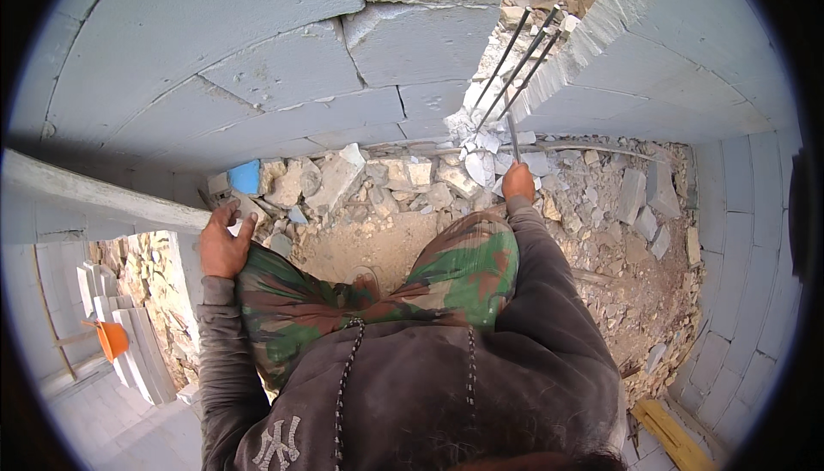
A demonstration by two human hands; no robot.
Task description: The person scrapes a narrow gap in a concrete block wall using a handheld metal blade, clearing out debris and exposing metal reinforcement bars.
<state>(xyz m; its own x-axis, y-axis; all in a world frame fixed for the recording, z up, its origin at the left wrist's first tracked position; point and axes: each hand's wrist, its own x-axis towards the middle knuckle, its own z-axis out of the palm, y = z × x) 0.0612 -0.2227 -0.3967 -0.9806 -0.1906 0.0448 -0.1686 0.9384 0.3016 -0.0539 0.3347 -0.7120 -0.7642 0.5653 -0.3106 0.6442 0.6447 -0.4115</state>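
The wall [257, 85] is matt masonry, mostly smooth, rough and ridged at its open edge [592, 38]. Rods [502, 59] appear dull metal; the tool [514, 136] looks metallic (finish too small to judge). Rubble [418, 172] is rough, stony. Trousers [463, 269] and sweatshirt [421, 372] are matt cloth. Plank [669, 432] is wood.

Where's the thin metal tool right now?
In the head view, right of centre, the thin metal tool is in the person's right hand, its far end close to the three dark bars.
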